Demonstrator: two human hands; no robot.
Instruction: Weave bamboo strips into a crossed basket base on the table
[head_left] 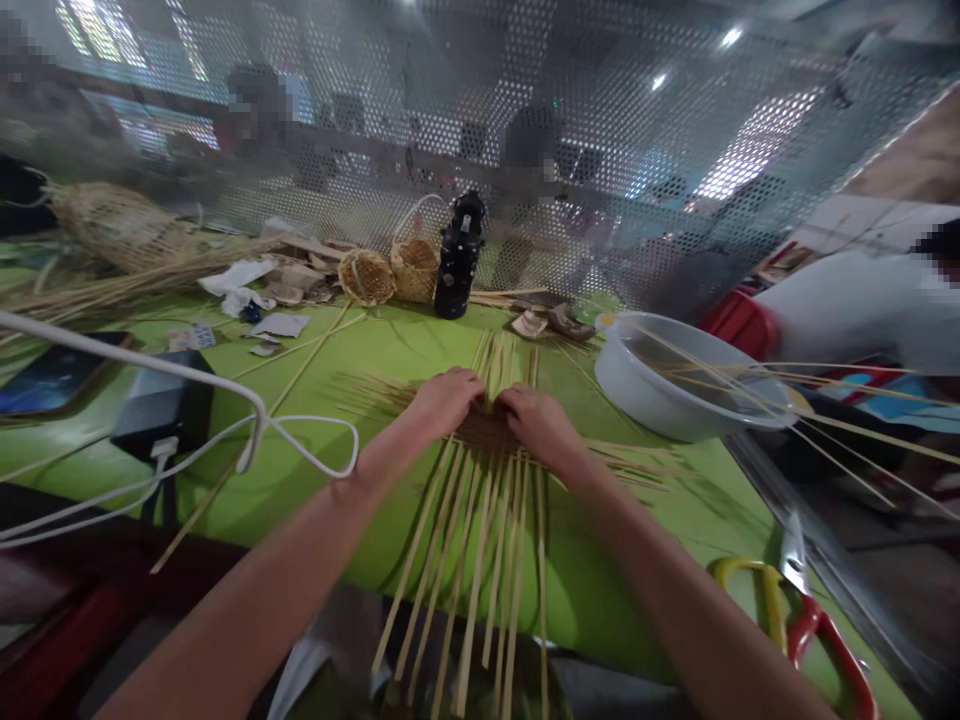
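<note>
A partly woven piece of bamboo strips (487, 436) lies flat on the green table (360, 545), its loose strips spreading to all sides and several hanging past the front edge. My left hand (451, 398) is closed on the far side of the woven middle, fingers curled round strips. Close beside it, my right hand (531, 418) pinches strips at the same spot. The fingertips of both hands almost meet, and they partly hide the strips between them.
A white basin (652, 385) with long strips across it stands right. Scissors (795, 590) lie front right. A black bottle (459, 260) and small woven baskets (415, 268) stand behind. At left are a phone (60, 370), a black power bank (165, 400) and a white cable (259, 415).
</note>
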